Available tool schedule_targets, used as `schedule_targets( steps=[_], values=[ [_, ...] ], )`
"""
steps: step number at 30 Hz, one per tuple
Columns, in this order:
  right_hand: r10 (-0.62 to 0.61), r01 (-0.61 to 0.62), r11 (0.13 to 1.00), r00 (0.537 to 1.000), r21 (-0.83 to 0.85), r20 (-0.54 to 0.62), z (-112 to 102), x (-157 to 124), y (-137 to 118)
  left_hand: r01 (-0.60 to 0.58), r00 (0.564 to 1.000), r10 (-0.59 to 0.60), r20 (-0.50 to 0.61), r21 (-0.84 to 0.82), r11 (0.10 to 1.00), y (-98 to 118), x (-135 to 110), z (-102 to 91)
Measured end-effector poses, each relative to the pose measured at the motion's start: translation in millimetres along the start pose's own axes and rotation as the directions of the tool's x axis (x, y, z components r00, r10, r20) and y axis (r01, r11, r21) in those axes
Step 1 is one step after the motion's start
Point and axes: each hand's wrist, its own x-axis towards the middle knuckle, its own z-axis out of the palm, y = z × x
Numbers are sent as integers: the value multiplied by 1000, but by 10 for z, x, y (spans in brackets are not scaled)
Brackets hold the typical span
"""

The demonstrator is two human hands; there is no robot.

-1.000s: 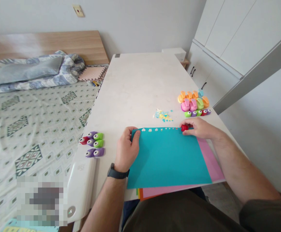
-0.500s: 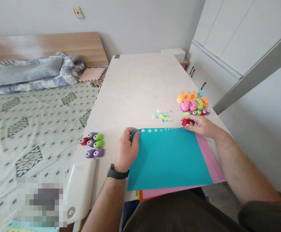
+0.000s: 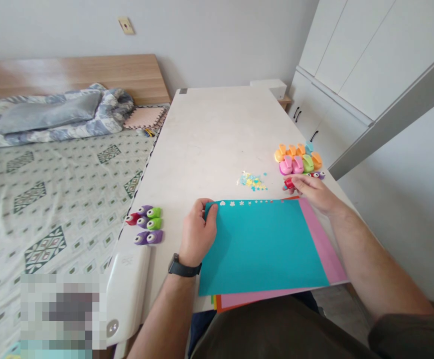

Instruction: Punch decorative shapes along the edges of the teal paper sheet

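My left hand (image 3: 198, 232) pinches the top left corner of a teal paper sheet (image 3: 261, 247). A row of small punched shapes runs along that sheet's far edge (image 3: 246, 203), shrinking towards the right. My right hand (image 3: 312, 192) grips a red craft punch (image 3: 289, 183), holding it just beyond the sheet's far edge. Beneath the teal sheet lies a pink sheet (image 3: 323, 249), with orange paper (image 3: 218, 303) showing at the near edge. Loose blue and yellow paper cut-outs (image 3: 252, 181) lie beyond the sheet.
Colourful craft punches (image 3: 297, 162) stand beside my right hand, and more (image 3: 145, 224) stand at the white table's left edge (image 3: 136, 209). A white plastic device (image 3: 127, 294) sits at the near left corner. A bed lies left; white cabinets stand right.
My right hand has carried the red punch away from the teal sheet's far edge, further beyond the paper. My left hand and the sheet stay in about the same place.
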Motion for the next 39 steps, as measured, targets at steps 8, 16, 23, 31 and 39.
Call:
schedule_targets(
  steps=[8,16,23,31,39],
  values=[
    [44,-48,987,999,153,29,41,44,83,-21,1000,21,-1,-5,1000,4,-8,-4],
    [-41,42,999,996,-14,81,202,153,-76,-36,999,36,-7,12,999,-25,-2,12],
    [-60,86,983,986,-165,158,363,387,-178,-32,999,32,11,-16,999,-31,-12,18],
    [-87,107,971,991,-214,97,459,452,-133,-46,999,47,17,-29,999,-29,-21,16],
    [-156,65,834,980,-548,-121,-23,29,-232,-68,997,68,20,-25,997,-14,-40,-3]
  ],
)
